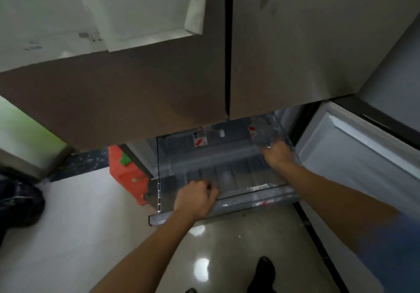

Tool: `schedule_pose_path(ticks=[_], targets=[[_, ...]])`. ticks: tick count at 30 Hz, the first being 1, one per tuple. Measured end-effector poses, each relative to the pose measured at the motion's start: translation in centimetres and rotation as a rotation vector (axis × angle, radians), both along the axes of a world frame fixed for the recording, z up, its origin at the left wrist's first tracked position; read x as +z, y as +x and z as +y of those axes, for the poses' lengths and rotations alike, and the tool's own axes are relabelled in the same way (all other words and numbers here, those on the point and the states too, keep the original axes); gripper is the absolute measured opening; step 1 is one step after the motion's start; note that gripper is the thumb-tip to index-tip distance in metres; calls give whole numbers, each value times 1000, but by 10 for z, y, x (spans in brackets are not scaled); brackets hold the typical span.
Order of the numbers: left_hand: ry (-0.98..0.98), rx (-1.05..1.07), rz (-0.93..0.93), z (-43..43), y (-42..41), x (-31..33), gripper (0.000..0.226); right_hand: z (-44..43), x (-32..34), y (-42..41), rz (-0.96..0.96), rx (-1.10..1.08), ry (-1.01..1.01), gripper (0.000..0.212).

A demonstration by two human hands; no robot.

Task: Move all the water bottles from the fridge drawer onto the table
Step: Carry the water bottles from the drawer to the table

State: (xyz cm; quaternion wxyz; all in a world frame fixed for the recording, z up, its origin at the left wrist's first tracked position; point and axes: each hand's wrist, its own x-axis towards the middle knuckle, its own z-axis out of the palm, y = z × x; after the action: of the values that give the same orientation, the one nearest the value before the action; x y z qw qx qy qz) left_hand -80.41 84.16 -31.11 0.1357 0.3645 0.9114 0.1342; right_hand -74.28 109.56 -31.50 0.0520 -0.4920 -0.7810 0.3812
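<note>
The fridge drawer [227, 170] is pulled out over the floor, below the shut upper doors [136, 88]. L hand [196, 198] sits at approx 7 o'clock on its front rim, fingers curled over the edge and clamped on it, prob. to keep the drawer out and steady while the other arm reaches in. R hand [278, 154] is deep at approx 2 o'clock by the right wall. Its fingers are curled together, seemingly round the near end of a clear bottle [264, 131], tho blur makes the grip uncertain. More water bottles lie at 12 o'clock at the back: a labelled bottle [200, 138] and a white-capped bottle [221, 133], partly hidden under the doors, hence the long reach. Table not in view. An orange container [127, 174] stands at 9 o'clock beside the drawer, and the lower door [341, 156] is swung open at 3 o'clock, giving access.
</note>
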Motion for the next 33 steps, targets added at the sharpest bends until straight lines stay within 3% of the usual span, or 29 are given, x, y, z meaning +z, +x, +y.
schedule_pose_path(ticks=[4,9,14,19,23,26,30,33], targets=[[7,85,36,2,0,-9,34,11,-17,-26,-22,-85,-24,70],[24,126,72,2,2,-14,37,10,-32,-50,176,-311,-211,83],[32,140,88,2,2,-16,36,15,-38,-66,114,-188,-132,88],[23,153,91,3,1,-17,36,20,-50,-67,162,-83,-187,65],[37,126,45,1,-2,-18,38,8,-44,-46,183,-84,-341,72],[48,103,-13,-1,-5,-17,36,-3,-12,-28,219,-76,-463,47],[135,214,-187,0,-14,-13,29,-3,23,7,192,40,-555,31],[359,392,-460,5,-24,-1,28,4,51,31,168,211,-602,33]])
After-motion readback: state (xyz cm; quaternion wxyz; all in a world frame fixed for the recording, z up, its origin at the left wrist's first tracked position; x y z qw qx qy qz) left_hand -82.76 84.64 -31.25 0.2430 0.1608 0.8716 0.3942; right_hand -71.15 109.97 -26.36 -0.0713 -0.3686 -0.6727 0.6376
